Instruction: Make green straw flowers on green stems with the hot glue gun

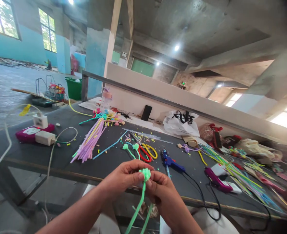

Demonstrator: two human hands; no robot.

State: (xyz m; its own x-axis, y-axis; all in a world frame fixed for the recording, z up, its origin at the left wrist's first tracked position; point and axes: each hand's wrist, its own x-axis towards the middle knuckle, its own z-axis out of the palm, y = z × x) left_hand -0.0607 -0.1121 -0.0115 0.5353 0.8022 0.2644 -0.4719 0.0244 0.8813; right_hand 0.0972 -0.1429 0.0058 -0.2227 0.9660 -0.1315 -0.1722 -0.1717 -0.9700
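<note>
My left hand (124, 177) and my right hand (163, 187) meet at the table's front edge, both closed on a mint-green pipe-cleaner flower (146, 174). Its bunched head sits between the fingertips, and two green stems hang down below the hands. Just beyond, scissors (145, 152) with red and yellow handles lie beside more green pipe-cleaner pieces (135, 147). A blue glue gun (172, 163) rests to the right of the scissors. Left of them lies a bundle of lilac pipe cleaners (89, 143).
Small cut bits litter the dark table (124, 169). Two purple power strips (31, 133) with cords lie left and right. A bottle (106, 99), a phone (146, 112) and a white bag (181, 123) stand along the back. Loose coloured pipe cleaners (238, 172) spread at the right.
</note>
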